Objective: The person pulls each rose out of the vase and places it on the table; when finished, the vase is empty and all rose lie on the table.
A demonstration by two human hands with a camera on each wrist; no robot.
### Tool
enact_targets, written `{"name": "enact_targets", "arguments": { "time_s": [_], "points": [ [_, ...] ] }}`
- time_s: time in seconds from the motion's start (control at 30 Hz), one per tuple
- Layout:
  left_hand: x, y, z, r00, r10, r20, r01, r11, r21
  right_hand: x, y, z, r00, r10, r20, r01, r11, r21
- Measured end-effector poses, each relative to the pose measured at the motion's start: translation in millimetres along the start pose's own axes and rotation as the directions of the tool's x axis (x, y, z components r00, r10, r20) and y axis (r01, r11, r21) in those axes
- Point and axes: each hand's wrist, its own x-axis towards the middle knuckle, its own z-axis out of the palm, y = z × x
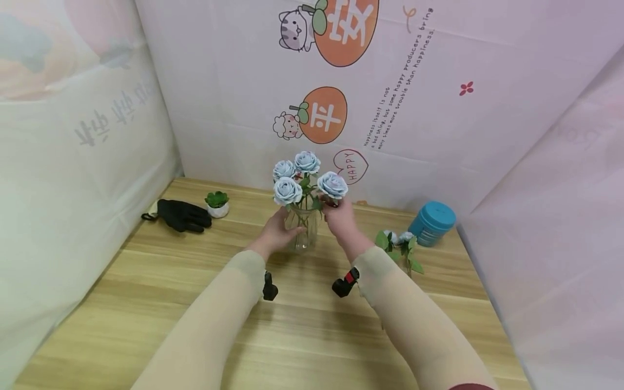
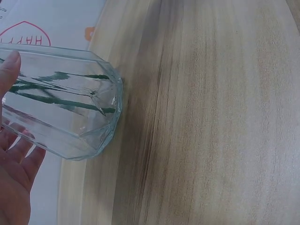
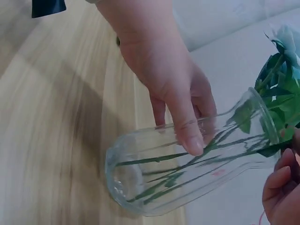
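A clear glass vase (image 1: 301, 238) stands upright near the back of the table, holding several pale blue roses (image 1: 287, 190). My left hand (image 1: 279, 234) grips the vase from its left side, thumb across the front, as the right wrist view shows with the hand (image 3: 164, 79) around the glass. Beside the vase mouth, my right hand (image 1: 341, 219) pinches the stem of the rightmost blue rose (image 1: 333, 184). In the right wrist view the fingers (image 3: 276, 180) are at the rim, partly cut off by the frame. Green stems show through the glass (image 2: 70, 126).
Two more roses (image 1: 405, 237) with green leaves lie at the right, near a blue lidded container (image 1: 432, 223). At the back left are a black glove (image 1: 182, 215) and a small potted succulent (image 1: 217, 204). Printed cloth (image 1: 234, 108) walls in the wooden table (image 1: 161, 325).
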Motion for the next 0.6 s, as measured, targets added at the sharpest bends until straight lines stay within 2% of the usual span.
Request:
{"name": "enact_targets", "arguments": {
  "time_s": [0.13,0.27,0.37,0.5,0.6],
  "points": [
    [-0.6,1.3,0.0,1.0,-0.015,0.004,0.015,1.0,-0.002,-2.8,-12.6,-5.7,0.998,-0.063,-0.014,0.063,0.997,-0.041],
    [-0.8,3.5,-1.2,1.0,-0.017,0.015,0.017,1.0,0.011,-8.6,-36.3,-12.3,0.993,-0.113,-0.024,0.111,0.991,-0.078],
    [0.2,2.7,-1.3,1.0,0.0,0.016,-0.001,1.0,0.025,-14.5,-57.4,-17.4,0.98,-0.193,-0.054,0.189,0.979,-0.082],
    [1.1,1.4,-1.2,1.0,-0.003,0.02,0.002,0.999,0.044,-24.2,-84.4,-27.7,0.933,-0.342,-0.113,0.341,0.94,-0.027],
    [2.0,-0.1,-1.2,1.0,-0.013,0.026,0.012,0.999,0.042,-29.2,-98.8,-41.8,0.881,-0.433,-0.191,0.443,0.896,0.012]
  ]
}}
